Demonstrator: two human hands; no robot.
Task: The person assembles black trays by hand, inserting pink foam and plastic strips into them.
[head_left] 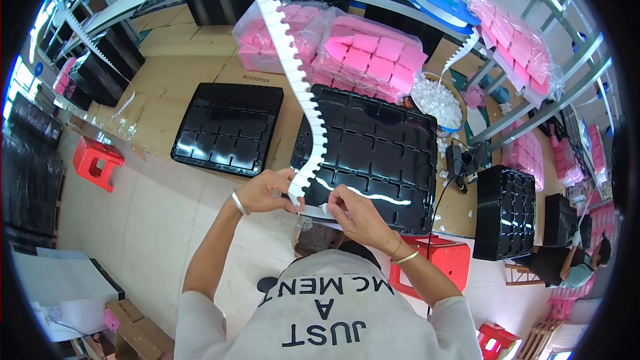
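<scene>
White strip (299, 87) crosses black tray (387, 143); pink packs (373, 57) beyond.

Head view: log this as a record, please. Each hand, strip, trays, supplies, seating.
left hand: gripping the near end of a white toothed strip
right hand: pinching what looks like a small white piece
strip path: from left hand up past top edge
trays: black gridded tray ahead, another black tray to its left
supplies: bagged pink blocks, blue reel
seating: red stool at left
</scene>
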